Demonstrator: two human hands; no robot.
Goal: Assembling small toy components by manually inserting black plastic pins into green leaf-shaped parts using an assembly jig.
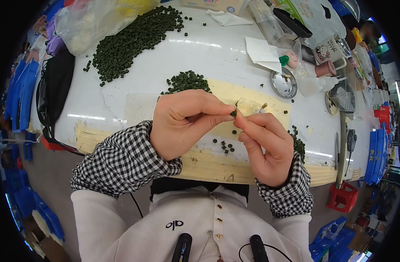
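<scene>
In front of me, over the table, my left hand (182, 120) pinches a small dark green piece (233, 114) between thumb and index fingertip. My right hand (269, 144) meets it from the right, closed with its fingertips against the same piece, which they partly cover. Just beyond my left hand lies a small heap of dark green pieces (189, 82). A few loose green pieces (226, 146) are scattered below the fingertips. More green pieces (297, 144) lie beside my right hand, partly hidden by it. A pale yellow sheet (224, 89) lies under the work.
A large pile of dark green pieces (136, 41) spreads at the far left, near plastic bags (90, 26). To the right are white tissue (262, 51), a round metal lid (283, 83), a squeeze bottle (311, 86) and a mug (331, 49). A red stool (342, 197) stands below the table.
</scene>
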